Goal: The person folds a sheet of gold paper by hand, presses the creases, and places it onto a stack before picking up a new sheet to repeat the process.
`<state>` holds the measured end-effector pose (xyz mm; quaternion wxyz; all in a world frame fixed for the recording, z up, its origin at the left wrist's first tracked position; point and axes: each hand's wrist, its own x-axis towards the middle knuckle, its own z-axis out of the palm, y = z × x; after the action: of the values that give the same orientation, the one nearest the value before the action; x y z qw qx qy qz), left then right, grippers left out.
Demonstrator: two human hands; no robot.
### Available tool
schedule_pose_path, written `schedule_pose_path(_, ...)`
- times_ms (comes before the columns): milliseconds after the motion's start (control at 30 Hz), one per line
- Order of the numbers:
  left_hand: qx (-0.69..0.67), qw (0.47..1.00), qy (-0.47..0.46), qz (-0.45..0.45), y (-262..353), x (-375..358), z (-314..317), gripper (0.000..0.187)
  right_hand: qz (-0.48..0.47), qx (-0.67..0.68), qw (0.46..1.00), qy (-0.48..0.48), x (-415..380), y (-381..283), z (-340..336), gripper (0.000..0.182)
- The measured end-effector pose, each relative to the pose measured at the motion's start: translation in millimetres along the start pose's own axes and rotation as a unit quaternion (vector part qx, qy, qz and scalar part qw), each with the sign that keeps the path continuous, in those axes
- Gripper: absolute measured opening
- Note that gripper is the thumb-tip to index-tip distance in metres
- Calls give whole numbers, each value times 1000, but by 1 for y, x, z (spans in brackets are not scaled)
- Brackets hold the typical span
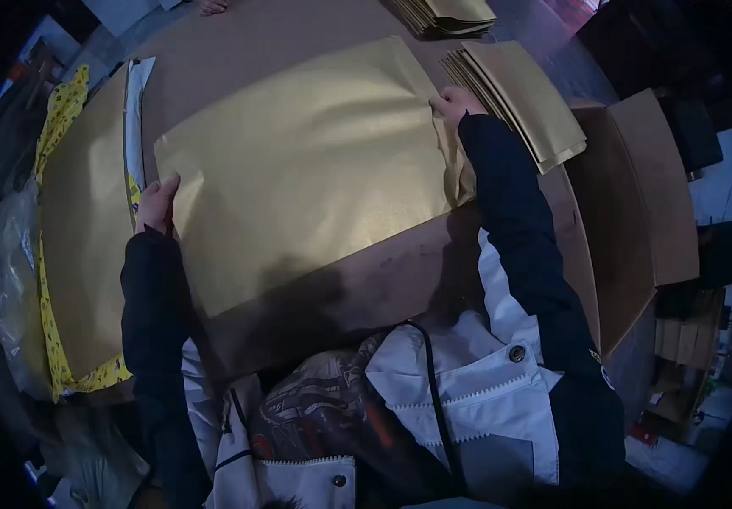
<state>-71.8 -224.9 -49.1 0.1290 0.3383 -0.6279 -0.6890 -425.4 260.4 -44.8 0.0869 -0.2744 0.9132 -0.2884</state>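
Observation:
A large gold-brown paper envelope lies tilted across the cardboard-covered table in front of me. My left hand grips its left edge, thumb on top and fingers hidden beneath. At the opposite side my right hand pinches the right edge, where the paper is creased and folded. Just beyond my right hand sits a stack of similar folded envelopes. Close by my left hand, a brown sheet lies in yellow patterned wrapping.
Another envelope stack lies at the far edge. An open cardboard box stands on the right. Clear plastic bunches at the far left. Another person's hand shows at the top. The cardboard surface extends behind the envelope.

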Motion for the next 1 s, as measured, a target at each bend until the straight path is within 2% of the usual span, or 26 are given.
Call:
schedule_pose_path(67,27,1000,6,-15,9,-18,12,22,70,-29,997,-1,4,-7,1,33)
schedule_pose_path(133,126,989,45,-58,10,-16,6,24,72,-46,996,20,-5,-18,-1,34)
schedule_pose_path(200,109,992,56,-43,12,-14,11,25,52,-42,997,22,-4,-18,-6,38)
schedule_pose_path(233,112,990,75,-42,12,-14,14,27,100,4,995,-2,-6,-18,-7,37)
schedule_pose_path(267,111,990,74,-42,8,-11,11,27,101,1,995,-2,-11,-17,-8,37)
schedule_pose_path(333,138,984,104,-34,3,-3,7,28,85,105,989,-58,-22,-11,-11,36)
schedule_pose_path(367,138,986,95,-13,4,-4,8,28,88,103,989,-55,-29,-9,-13,36)
schedule_pose_path(433,140,984,103,-33,6,-5,8,28,102,123,982,-105,-46,-4,-14,34)
schedule_pose_path(467,142,982,115,-52,8,-5,11,28,109,132,977,-130,-58,-3,-15,37)
schedule_pose_path(500,151,985,84,-5,-3,9,-1,28,87,260,951,-144,-83,-20,-25,50)
schedule_pose_path(567,148,985,89,-13,-7,9,-3,28,91,189,972,-102,-103,-8,-18,50)
schedule_pose_path(600,146,984,98,-24,-2,4,2,28,44,128,987,-89,-111,-1,-18,43)
schedule_pose_path(633,161,982,100,-12,-9,13,-6,28,44,127,987,-89,-115,4,-16,43)
schedule_pose_path(700,137,986,91,-18,-6,9,-4,28,99,271,950,-119,-129,-3,-19,27)
schedule_pose_path(733,114,990,82,-23,-4,7,-2,28,98,270,951,-117,-126,2,-16,27)
schedule_pose_path(800,100,991,85,-29,9,-9,11,27,65,134,982,-118,-114,9,-14,19)
schedule_pose_path(833,87,991,89,-40,14,-15,14,27,78,175,978,-80,-115,9,-11,17)
schedule_pose_path(900,108,989,97,-5,1,0,6,27,87,194,976,-55,-115,9,-12,17)
schedule_pose_path(933,175,979,101,8,-3,6,2,26,100,211,972,-38,-112,8,-12,17)
schedule_pose_path(967,277,951,126,57,-3,5,2,26,101,134,985,-25,-110,6,-13,22)
schedule_pose_path(1000,302,941,135,76,-3,4,4,26,100,135,985,-27,-107,6,-13,22)
